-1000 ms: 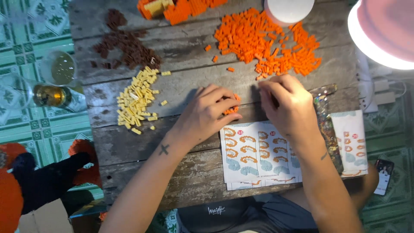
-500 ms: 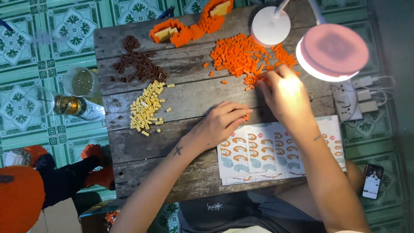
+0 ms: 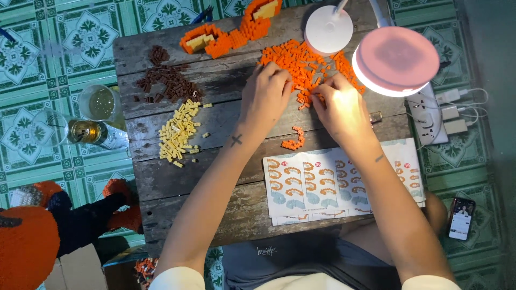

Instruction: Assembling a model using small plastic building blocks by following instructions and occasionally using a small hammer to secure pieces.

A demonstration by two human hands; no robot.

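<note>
Both hands are down in the heap of small orange bricks (image 3: 301, 62) at the far edge of the weathered wooden table (image 3: 226, 182), the left hand (image 3: 266, 94) with fingers curled into the pile and the right hand (image 3: 336, 104) pinching at loose pieces, though I cannot tell exactly what either grips. A curved orange assembly (image 3: 294, 139) lies between the wrists, just above the printed instruction sheets (image 3: 322, 185), under a pink desk lamp (image 3: 396, 60).

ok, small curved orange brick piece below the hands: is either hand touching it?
Apart. The head view shows bare wood between the curved orange piece and both the left hand and right hand, which are up at the orange brick pile.
</note>
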